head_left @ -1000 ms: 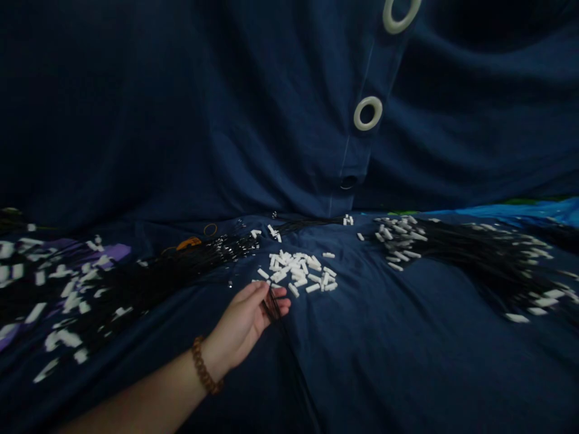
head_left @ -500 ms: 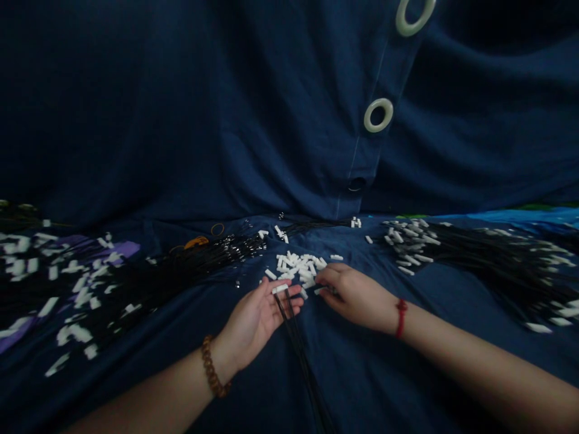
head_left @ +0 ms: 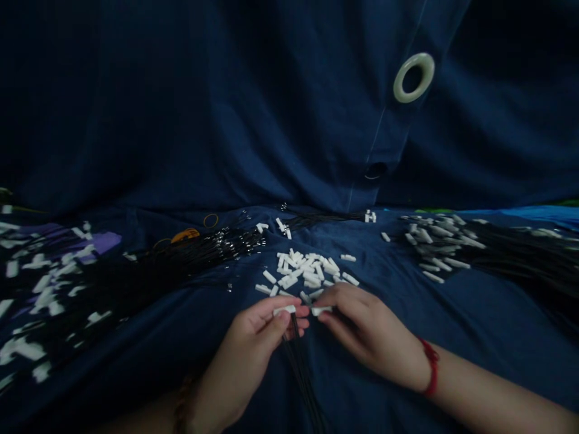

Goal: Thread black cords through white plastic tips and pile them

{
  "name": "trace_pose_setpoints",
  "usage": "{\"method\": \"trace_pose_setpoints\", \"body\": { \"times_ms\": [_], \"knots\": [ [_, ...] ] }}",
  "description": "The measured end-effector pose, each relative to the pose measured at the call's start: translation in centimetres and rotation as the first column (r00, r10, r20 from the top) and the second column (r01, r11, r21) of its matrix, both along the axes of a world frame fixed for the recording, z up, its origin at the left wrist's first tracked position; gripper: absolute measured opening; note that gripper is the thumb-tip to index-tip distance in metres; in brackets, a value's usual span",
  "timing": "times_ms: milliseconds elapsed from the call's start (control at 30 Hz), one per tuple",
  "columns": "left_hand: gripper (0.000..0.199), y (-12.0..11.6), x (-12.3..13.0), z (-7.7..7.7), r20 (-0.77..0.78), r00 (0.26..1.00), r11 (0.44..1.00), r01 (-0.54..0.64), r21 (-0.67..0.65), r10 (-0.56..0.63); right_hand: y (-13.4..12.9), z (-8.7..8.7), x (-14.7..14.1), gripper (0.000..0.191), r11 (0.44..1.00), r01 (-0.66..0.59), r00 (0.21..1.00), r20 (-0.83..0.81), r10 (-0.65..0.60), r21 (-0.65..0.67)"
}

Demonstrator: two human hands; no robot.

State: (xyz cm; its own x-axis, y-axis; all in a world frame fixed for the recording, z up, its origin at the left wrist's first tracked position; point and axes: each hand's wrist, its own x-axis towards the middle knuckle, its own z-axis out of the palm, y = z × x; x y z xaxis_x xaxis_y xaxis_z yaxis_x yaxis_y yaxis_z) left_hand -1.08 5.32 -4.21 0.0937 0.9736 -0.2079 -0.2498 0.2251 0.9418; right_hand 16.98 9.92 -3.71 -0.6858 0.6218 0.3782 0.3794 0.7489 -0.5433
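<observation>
My left hand [head_left: 253, 343] pinches a white plastic connector housing [head_left: 284, 310] between thumb and fingers. Thin black wires [head_left: 302, 374] run down from it toward me. Close beside it, my right hand [head_left: 362, 319] grips another small white housing [head_left: 322, 311] with thumb and forefinger. The two white pieces are apart, with a narrow gap between them. Just beyond my fingers lies a loose pile of white housings [head_left: 307, 268] on dark blue cloth [head_left: 244, 319].
Black wires with bare metal ends [head_left: 217, 244] lie left of the pile. Wire bundles with white housings spread at far left [head_left: 43, 295] and right [head_left: 446, 232]. An orange piece [head_left: 185, 235] and a rubber band [head_left: 210, 220] lie behind. Blue fabric with a ring [head_left: 414, 78] rises at the back.
My left thumb has closed onto the wired housing that lay on my open fingers. My right hand has drawn back from the pile with a white housing, close to the left. The view has shifted.
</observation>
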Motion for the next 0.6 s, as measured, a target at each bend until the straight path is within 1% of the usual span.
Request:
{"method": "trace_pose_setpoints", "body": {
  "times_ms": [100, 200, 400, 600],
  "knots": [
    [0.023, 0.0, -0.2, -0.2, -0.062, 0.996, 0.997, 0.072, 0.019, -0.071, -1.4, 0.3, -1.0, 0.009, 0.991, -0.010, 0.995, -0.100, -0.004, -0.134],
    [0.025, -0.1, -0.3, -0.2, -0.061, 0.992, 0.993, 0.115, 0.015, -0.114, -1.9, 0.2, -1.4, 0.010, 0.978, 0.002, 0.984, -0.174, -0.038, -0.208],
    [0.025, -0.1, -0.3, 0.2, -0.008, 0.991, 0.991, 0.135, -0.007, -0.135, -1.6, -0.3, -0.9, 0.013, 0.973, -0.017, 0.962, -0.269, -0.047, -0.231],
    [0.022, 0.2, -0.3, 0.1, 0.055, 0.988, 0.989, 0.146, -0.015, -0.145, -1.2, -0.6, -1.0, 0.016, 0.972, -0.007, 0.958, -0.281, -0.061, -0.234]
  ]
}}
